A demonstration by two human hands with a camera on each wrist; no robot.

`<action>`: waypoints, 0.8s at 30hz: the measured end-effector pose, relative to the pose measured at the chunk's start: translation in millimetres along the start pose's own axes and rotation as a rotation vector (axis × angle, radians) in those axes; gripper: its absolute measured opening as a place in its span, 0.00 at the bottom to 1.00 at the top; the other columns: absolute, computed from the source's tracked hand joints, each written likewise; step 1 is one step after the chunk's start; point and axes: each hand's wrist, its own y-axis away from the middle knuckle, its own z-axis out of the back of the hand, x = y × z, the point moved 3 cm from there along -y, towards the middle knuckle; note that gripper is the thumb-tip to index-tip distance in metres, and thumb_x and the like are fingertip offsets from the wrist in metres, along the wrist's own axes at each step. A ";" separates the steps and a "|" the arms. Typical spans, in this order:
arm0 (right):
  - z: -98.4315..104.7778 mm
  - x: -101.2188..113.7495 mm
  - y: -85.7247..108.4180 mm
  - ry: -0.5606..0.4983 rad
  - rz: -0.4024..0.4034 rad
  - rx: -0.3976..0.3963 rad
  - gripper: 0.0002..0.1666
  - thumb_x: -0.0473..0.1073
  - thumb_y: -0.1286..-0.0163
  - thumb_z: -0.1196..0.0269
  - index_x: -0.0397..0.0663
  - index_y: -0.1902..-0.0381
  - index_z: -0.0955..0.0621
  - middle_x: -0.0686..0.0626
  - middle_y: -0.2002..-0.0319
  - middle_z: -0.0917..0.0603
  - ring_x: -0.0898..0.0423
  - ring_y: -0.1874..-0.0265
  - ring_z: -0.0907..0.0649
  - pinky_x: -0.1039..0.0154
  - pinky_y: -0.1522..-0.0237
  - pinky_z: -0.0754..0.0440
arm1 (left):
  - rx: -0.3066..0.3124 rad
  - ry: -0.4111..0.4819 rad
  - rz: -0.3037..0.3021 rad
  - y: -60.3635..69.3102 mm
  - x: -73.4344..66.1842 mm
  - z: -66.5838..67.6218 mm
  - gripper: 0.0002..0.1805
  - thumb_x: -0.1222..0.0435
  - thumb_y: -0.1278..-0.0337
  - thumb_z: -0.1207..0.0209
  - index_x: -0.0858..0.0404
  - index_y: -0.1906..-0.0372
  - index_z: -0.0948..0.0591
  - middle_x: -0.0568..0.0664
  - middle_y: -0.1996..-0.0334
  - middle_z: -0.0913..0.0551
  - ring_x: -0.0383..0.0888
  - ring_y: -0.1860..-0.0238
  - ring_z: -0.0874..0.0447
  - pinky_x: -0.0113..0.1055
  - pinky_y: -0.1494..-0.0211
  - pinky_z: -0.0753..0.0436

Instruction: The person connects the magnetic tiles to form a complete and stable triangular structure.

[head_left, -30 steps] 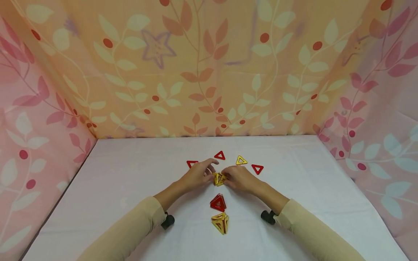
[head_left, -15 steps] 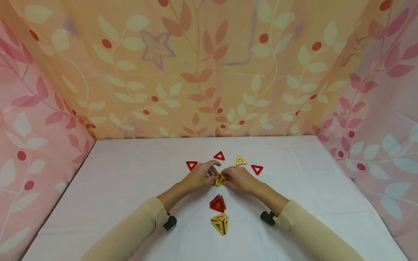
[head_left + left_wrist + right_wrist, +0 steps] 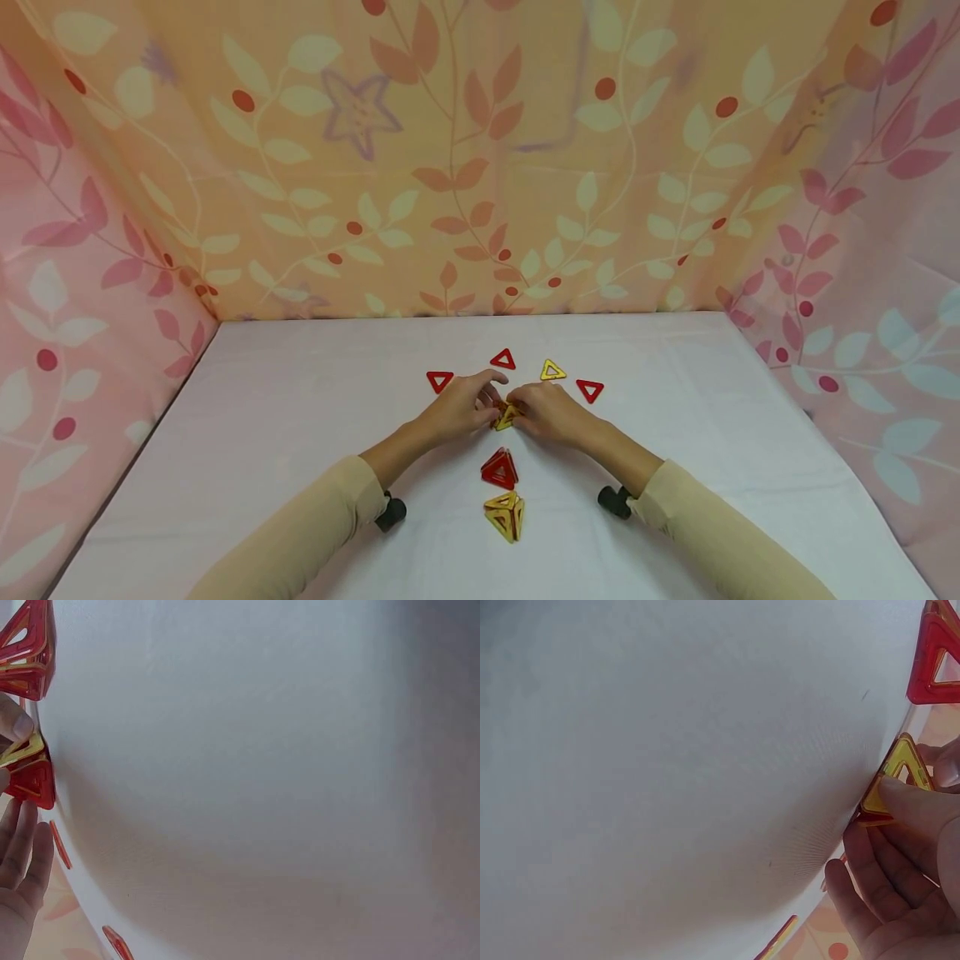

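Near the middle of the table, both hands hold a small cluster of yellow and red magnetic triangle tiles (image 3: 506, 417). My right hand (image 3: 553, 411) pinches it from the right; in the right wrist view its thumb (image 3: 911, 796) lies on a yellow triangle tile (image 3: 895, 776). From the left, my left hand (image 3: 459, 406) holds the cluster with thumb and fingers, its index finger raised off it. A red face (image 3: 31, 784) shows below the yellow one in the left wrist view. The fingers hide part of the cluster.
Nearer the person stand a red pyramid of tiles (image 3: 500, 469) and a yellow pyramid (image 3: 506, 516). Beyond the hands lie loose tiles: a red one (image 3: 439, 381), another red (image 3: 503, 359), a yellow one (image 3: 552, 369) and a red one (image 3: 590, 391). Patterned curtains surround the white table (image 3: 300, 375).
My left hand has shifted slightly right, uncovering more of the left red tile. Between the hands, the yellow tiles have turned a little. My right hand has barely moved.
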 end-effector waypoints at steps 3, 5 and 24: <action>-0.3 0.0 0.0 0.001 0.005 -0.002 0.19 0.38 0.38 0.28 0.37 0.50 0.16 0.46 0.56 0.12 0.53 0.57 0.14 0.55 0.49 0.17 | 0.007 0.007 0.012 0.2 1.2 -1.2 0.26 0.70 0.40 0.34 0.63 0.37 0.26 0.50 0.59 0.15 0.43 0.61 0.17 0.28 0.58 0.17; -0.4 0.0 -0.1 0.003 0.007 -0.002 0.19 0.38 0.38 0.28 0.37 0.49 0.16 0.46 0.56 0.12 0.53 0.57 0.14 0.55 0.49 0.17 | 0.010 0.012 0.024 0.4 2.0 -1.8 0.26 0.70 0.40 0.34 0.62 0.37 0.26 0.49 0.58 0.15 0.43 0.60 0.17 0.28 0.57 0.17; 1.5 3.2 1.9 -0.005 0.004 0.063 0.19 0.37 0.37 0.30 0.40 0.48 0.16 0.47 0.55 0.13 0.54 0.56 0.16 0.57 0.49 0.17 | 0.019 0.014 0.023 5.3 0.9 -2.1 0.26 0.71 0.40 0.35 0.62 0.37 0.25 0.48 0.59 0.15 0.42 0.60 0.18 0.28 0.57 0.17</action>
